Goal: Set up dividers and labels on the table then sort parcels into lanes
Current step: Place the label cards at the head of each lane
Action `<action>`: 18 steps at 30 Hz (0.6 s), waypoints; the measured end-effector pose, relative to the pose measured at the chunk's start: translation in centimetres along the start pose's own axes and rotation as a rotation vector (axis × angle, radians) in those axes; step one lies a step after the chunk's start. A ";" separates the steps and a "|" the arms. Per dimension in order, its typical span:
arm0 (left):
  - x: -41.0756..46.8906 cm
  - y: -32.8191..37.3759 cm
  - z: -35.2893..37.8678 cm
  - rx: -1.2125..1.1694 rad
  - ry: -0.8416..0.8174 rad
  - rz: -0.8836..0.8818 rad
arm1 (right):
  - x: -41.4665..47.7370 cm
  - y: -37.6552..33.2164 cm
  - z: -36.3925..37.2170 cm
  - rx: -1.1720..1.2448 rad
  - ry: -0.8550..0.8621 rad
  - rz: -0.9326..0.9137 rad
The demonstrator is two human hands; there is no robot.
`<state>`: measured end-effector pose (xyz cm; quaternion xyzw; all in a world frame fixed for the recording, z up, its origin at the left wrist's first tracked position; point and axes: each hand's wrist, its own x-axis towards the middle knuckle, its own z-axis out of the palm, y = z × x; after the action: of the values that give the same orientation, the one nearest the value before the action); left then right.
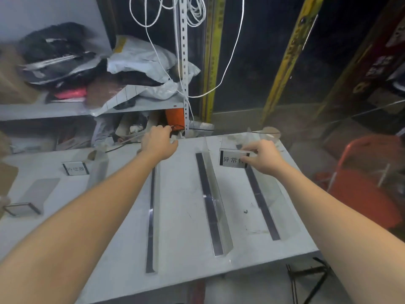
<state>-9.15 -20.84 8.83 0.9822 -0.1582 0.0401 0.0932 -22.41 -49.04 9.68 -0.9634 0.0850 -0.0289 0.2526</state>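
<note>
Right hand [266, 159] pinched the printed label [230, 159] by its right edge, at the far end of the lane between the middle divider [210, 205] and the right divider [262, 202]. Couldn't tell if the label was seated or just above the surface.

Left hand [158, 143] was curled at the far edge of the tabletop [179, 194], right at the far end of the left divider [151, 216]. Couldn't tell if it gripped anything.

Status as I read it:
- 3 clear dividers with dark base strips stood roughly parallel, running near to far. A 4th clear piece [97, 170] stood further left, blurred.
- A 2nd label [75, 168] stood upright just left of that piece.
- A spare label holder [22, 208] lay near the left edge, unplaced.
- 0 parcels in the lanes. The parcels [140, 60] sat piled on the shelf [43, 110] behind the tabletop.

Judgement: divider layout mostly done, labelling partway, sorting not started.
</note>
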 end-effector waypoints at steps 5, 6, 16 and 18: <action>3.6 1.3 2.2 -0.026 -0.018 0.026 | 4.2 2.7 0.7 -0.011 -0.030 0.026; 4.2 1.4 2.6 -0.030 -0.023 0.025 | 5.0 3.1 0.9 -0.010 -0.033 0.029; 7.1 1.5 5.8 -0.031 -0.157 -0.094 | 12.3 7.1 5.2 0.058 -0.166 0.012; 7.3 1.9 6.3 -0.037 -0.170 -0.120 | 13.7 8.2 6.3 0.092 -0.204 0.033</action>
<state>-2.52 -26.05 3.77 0.9878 -0.1074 -0.0521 0.0998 -9.52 -55.46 0.39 -0.9472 0.0730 0.0696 0.3044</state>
